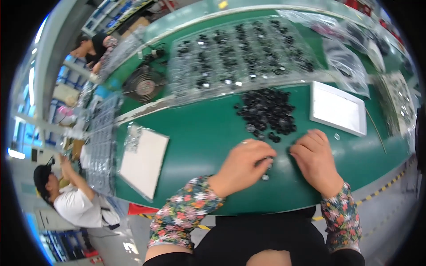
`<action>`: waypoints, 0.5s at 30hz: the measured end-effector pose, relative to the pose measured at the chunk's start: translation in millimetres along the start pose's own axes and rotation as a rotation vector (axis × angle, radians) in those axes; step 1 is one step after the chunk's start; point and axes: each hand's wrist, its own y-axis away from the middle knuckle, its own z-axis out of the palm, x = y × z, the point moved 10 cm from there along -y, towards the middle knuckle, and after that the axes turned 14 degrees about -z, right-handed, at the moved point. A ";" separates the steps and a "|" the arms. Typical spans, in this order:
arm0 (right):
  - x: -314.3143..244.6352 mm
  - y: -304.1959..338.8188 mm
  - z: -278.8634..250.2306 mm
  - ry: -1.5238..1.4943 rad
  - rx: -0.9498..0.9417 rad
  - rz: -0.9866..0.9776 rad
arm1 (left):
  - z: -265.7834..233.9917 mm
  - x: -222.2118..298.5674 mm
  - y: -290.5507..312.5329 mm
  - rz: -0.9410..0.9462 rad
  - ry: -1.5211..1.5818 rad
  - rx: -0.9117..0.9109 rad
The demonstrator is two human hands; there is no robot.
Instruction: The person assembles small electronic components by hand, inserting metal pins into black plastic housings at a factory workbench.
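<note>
The step in hand looks like handling small pieces singly: the left hand [245, 163] seems to pinch a small black part [263, 161] between thumb and fingers, above the green surface [199, 133]. The right hand [316, 162] has its fingers curled nearby; whether it grips anything, I cannot tell. A small round piece [265, 177] lies just below the left fingertips. The next move seems to call for a light fingertip grip.

Just beyond both hands, a heap of black parts [268, 111] crowds the middle. A white box [338, 108] sits to its right, a clear plastic tray [184, 95] with dark pieces behind, and a wrapped white board [144, 159] at left.
</note>
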 end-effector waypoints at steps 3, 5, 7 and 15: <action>-1.4 2.8 -2.6 0.017 -0.018 0.027 | 8.3 2.0 0.1 0.001 0.001 -0.005; -1.7 3.9 -0.7 0.007 -0.017 0.025 | 9.7 2.7 1.2 0.009 -0.019 -0.010; -1.5 3.8 -1.3 0.019 -0.006 0.025 | 7.8 2.5 3.2 -0.001 -0.032 0.000; -1.6 10.5 -4.8 0.008 -0.008 0.028 | 6.5 1.0 5.4 -0.004 -0.053 -0.010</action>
